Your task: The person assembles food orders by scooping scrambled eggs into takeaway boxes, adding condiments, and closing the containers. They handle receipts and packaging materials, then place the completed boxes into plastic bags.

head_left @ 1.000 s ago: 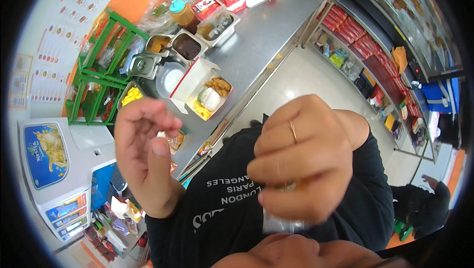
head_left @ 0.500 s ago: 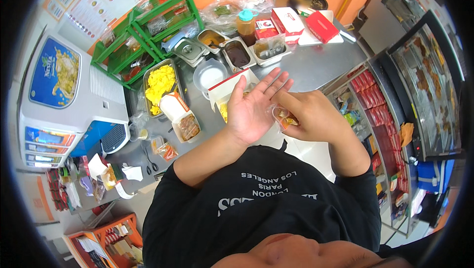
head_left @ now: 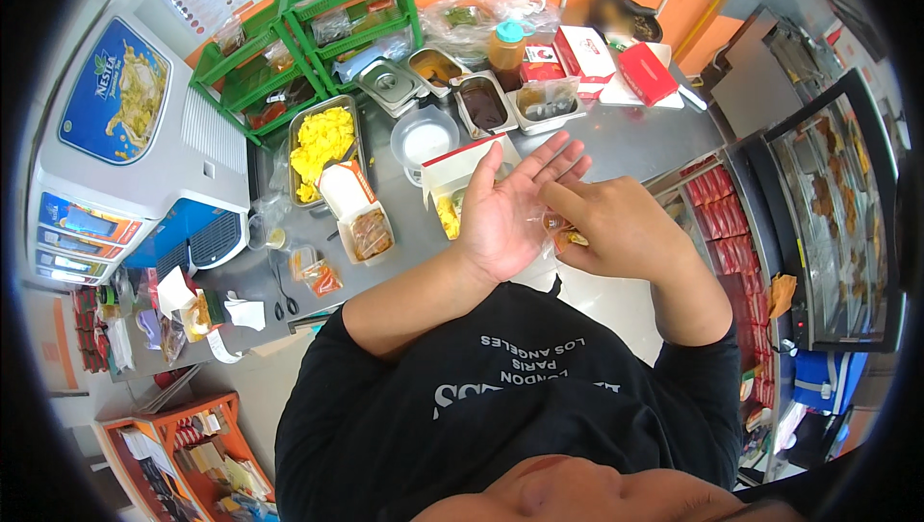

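My left hand [head_left: 502,219] is held palm up with its fingers stretched out, above the counter's front edge. Close beside it, my right hand [head_left: 635,238] pinches a small clear plastic bag [head_left: 556,230] with orange and yellow bits inside. The right fingertips are near the left palm; whether they touch it I cannot tell. Partly hidden behind my left hand stands an open white box with a red edge [head_left: 445,174], yellow food in it. To its left is another open box [head_left: 337,187] holding a browned piece of food.
A metal tray of yellow scrambled egg [head_left: 322,142] sits at the back left, below green racks [head_left: 289,89]. Metal pans [head_left: 481,103], a sauce bottle [head_left: 505,46] and red-white boxes [head_left: 585,55] line the back. Scissors [head_left: 281,296] lie left. A glass food cabinet [head_left: 833,204] stands right.
The whole view has turned slightly, so the counter's things sit a little further right. My hands keep nearly the same pose, the right one still pinching the small bag.
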A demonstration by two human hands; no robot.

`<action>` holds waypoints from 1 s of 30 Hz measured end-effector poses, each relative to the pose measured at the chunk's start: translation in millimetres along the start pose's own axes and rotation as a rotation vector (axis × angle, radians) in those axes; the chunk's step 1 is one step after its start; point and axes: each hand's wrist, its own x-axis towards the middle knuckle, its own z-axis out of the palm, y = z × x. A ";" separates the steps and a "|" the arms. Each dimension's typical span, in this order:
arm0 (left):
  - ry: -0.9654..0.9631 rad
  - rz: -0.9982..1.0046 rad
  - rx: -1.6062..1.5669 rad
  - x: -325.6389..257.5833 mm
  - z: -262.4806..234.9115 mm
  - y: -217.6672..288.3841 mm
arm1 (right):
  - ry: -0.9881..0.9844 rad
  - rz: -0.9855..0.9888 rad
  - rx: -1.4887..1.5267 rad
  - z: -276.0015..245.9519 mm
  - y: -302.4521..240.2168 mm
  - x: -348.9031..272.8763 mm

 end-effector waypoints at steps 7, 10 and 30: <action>-0.019 0.027 0.035 -2.3 -0.3 -1.3 | -0.052 -0.007 -0.030 -4.3 -2.1 3.6; -0.020 0.023 0.028 -3.5 0.4 -3.3 | -0.082 -0.005 -0.038 -7.7 -4.4 4.2; -0.040 0.082 -0.280 -7.7 8.4 3.1 | 0.407 0.032 0.770 22.1 17.4 -17.8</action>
